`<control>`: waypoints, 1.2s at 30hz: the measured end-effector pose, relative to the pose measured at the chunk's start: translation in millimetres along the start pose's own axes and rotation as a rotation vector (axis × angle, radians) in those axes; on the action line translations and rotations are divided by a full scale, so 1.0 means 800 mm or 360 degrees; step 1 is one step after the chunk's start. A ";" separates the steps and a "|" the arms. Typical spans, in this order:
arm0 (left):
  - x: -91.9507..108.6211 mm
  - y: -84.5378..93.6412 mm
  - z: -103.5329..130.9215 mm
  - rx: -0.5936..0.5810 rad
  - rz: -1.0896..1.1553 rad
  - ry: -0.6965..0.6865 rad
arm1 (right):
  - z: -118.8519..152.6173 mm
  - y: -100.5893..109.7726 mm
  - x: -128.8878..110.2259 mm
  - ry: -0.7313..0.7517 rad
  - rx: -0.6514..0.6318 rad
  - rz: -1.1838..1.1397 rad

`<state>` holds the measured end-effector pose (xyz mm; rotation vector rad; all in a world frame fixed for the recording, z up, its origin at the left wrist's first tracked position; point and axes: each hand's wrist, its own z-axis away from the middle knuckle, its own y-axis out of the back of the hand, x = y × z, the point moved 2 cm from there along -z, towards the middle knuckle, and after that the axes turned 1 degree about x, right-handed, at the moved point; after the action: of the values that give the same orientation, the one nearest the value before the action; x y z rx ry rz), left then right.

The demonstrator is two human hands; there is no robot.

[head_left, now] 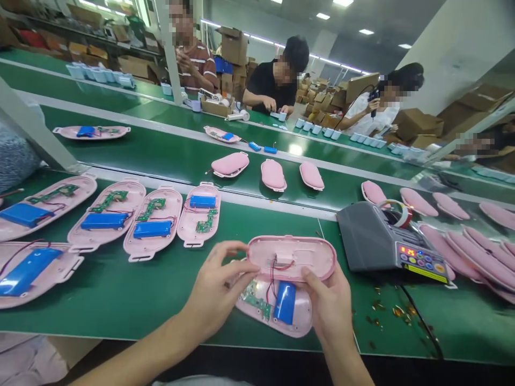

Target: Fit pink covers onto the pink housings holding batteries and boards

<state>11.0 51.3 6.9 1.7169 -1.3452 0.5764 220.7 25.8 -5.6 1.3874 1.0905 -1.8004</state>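
Observation:
A pink plastic shell half [261,245] is held tilted up in front of me, its hollow inside facing me, with thin red and black wires at its middle. My right hand [332,297] grips its right end, thumb on the near rim. My left hand [217,287] has thumb and fingers closed at its left end. Beneath it lies the matching pink shell half [301,324], carrying a blue battery pack [285,303] and a green circuit board [255,304], partly covered by the raised shell and my hands. Wires run between the two halves.
Several open pink shells [134,244] with batteries and boards lie at left. A grey tape dispenser [368,241] stands at right, near amber tape scraps [398,312] and closed pink shells [475,252]. More shells [272,174] sit beyond a metal rail. Co-workers [277,80] work opposite.

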 end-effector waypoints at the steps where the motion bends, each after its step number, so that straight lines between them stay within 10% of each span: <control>1: 0.000 -0.004 -0.002 0.0073 -0.0030 -0.0036 | 0.005 -0.007 0.002 0.0002 -0.0022 -0.0051; 8: -0.021 -0.017 -0.008 0.0095 0.0589 0.0623 | 0.014 -0.013 0.009 0.0084 -0.0229 -0.0010; 15: -0.014 -0.016 -0.016 -0.0233 0.0610 0.0799 | -0.006 -0.040 -0.056 0.1194 -0.0409 0.1349; 18: -0.013 -0.016 -0.021 -0.0236 0.0594 0.0885 | -0.019 -0.082 -0.062 0.1150 -0.0872 0.1926; 22: -0.018 -0.016 -0.024 -0.0385 0.0634 0.1037 | -0.030 -0.098 -0.062 0.0993 -0.1036 0.1574; 25: -0.025 -0.014 -0.024 -0.0509 0.0579 0.1074 | -0.024 -0.051 -0.060 0.1062 -0.0710 0.1152; 30: -0.038 -0.015 -0.020 -0.0541 0.0493 0.1263 | -0.029 0.119 -0.045 0.0741 0.0492 0.0575; 36: -0.021 -0.015 -0.021 -0.0351 0.0468 0.1314 | -0.065 0.195 -0.046 0.0296 0.0602 0.0281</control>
<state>19.2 75.4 -1.5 0.9219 -0.9946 1.1068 386.6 -2.7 -13.1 1.8424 0.7079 -1.8374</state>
